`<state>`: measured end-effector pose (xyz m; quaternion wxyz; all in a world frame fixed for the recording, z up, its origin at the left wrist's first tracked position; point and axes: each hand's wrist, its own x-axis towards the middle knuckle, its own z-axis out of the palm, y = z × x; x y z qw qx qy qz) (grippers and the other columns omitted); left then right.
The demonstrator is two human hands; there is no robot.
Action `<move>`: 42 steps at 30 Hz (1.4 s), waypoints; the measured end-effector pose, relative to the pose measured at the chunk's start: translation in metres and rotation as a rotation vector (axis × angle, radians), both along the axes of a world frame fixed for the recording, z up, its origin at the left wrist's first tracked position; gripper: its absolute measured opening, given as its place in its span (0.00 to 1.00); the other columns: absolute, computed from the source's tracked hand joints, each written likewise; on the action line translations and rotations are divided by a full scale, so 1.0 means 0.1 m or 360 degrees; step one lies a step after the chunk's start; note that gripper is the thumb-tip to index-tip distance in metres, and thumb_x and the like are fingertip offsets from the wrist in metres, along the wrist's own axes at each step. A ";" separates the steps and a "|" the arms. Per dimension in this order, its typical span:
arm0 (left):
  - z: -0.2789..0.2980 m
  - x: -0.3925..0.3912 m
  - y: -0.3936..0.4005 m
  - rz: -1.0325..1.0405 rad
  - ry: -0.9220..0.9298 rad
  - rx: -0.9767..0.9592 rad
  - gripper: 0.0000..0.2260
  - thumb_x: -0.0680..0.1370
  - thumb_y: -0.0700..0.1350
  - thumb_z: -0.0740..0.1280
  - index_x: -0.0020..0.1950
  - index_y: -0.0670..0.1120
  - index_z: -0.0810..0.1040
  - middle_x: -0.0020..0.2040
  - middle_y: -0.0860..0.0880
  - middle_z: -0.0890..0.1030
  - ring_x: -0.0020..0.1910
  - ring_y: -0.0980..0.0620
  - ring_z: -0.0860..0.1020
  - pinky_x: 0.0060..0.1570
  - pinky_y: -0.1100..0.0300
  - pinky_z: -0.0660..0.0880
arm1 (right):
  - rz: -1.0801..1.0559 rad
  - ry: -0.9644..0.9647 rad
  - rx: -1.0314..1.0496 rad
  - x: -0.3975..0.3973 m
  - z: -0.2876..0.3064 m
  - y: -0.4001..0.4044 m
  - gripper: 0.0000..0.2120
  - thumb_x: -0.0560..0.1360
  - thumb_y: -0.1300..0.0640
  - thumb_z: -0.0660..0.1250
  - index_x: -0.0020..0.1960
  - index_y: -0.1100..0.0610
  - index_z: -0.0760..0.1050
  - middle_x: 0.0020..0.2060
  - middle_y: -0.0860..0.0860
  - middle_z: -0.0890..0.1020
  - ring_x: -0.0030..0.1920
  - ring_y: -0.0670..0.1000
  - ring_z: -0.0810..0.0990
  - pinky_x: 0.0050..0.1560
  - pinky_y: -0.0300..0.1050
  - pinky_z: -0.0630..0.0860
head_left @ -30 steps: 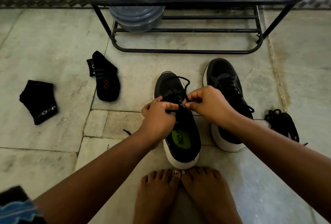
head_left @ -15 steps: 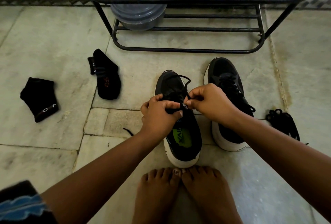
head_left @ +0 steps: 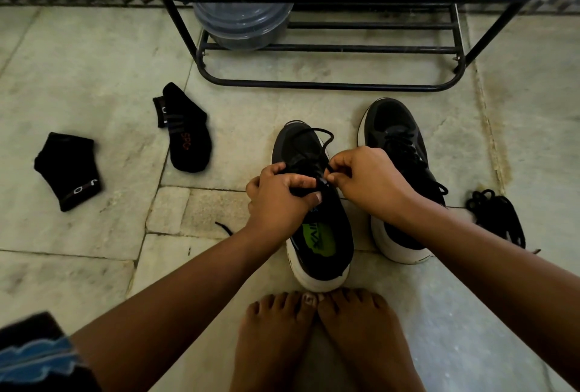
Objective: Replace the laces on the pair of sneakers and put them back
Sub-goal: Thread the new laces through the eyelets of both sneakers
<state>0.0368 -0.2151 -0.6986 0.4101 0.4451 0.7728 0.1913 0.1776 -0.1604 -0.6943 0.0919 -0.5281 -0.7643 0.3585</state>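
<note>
Body check from my feed: both forearms bare, no sleeves, watch or rings that I can see. Left hand [head_left: 276,200] and right hand [head_left: 372,184] ungloved; one pale thumbnail shows on the left. Bare feet [head_left: 320,338] at bottom centre, no footwear. Dark garment with light blue pattern [head_left: 34,360] at lower left.

home entryway/shoe corner by the look of it; worn marble-tile floor [head_left: 94,56]; black metal shoe rack [head_left: 345,85] against the wall; loose socks [head_left: 188,137] on floor; bare feet [head_left: 320,344]
</note>
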 end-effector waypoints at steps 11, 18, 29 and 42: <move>0.01 0.00 0.01 0.0040 -0.0067 0.0009 0.08 0.71 0.47 0.73 0.46 0.58 0.78 0.69 0.54 0.63 0.69 0.48 0.56 0.68 0.47 0.62 | -0.0159 0.0262 -0.0222 -0.05 -0.01 -0.02 0.08 0.75 0.62 0.67 0.38 0.57 0.81 0.31 0.42 0.79 0.31 0.34 0.75 0.33 0.24 0.69; -0.01 0.02 0.01 0.0080 -0.0085 0.0040 0.07 0.72 0.49 0.73 0.41 0.59 0.76 0.68 0.54 0.64 0.69 0.49 0.58 0.68 0.48 0.64 | -0.0495 0.0503 -0.0336 0.00 -0.16 -0.12 0.08 0.73 0.62 0.70 0.36 0.57 0.80 0.38 0.46 0.84 0.39 0.41 0.81 0.42 0.37 0.77; -0.12 0.05 -0.01 -0.0091 0.0206 0.0063 0.08 0.73 0.50 0.70 0.52 0.55 0.79 0.71 0.52 0.61 0.71 0.46 0.55 0.68 0.50 0.60 | -0.0509 0.0429 -0.0176 -0.01 -0.14 -0.33 0.04 0.73 0.59 0.70 0.46 0.51 0.79 0.38 0.42 0.80 0.40 0.39 0.79 0.39 0.24 0.73; -0.11 0.06 -0.03 -0.0019 0.0152 0.0055 0.05 0.72 0.52 0.70 0.44 0.60 0.75 0.68 0.55 0.61 0.70 0.49 0.55 0.66 0.51 0.56 | -0.0288 0.0269 0.0138 -0.07 -0.29 -0.52 0.15 0.77 0.57 0.64 0.64 0.57 0.73 0.52 0.46 0.71 0.53 0.44 0.72 0.54 0.38 0.73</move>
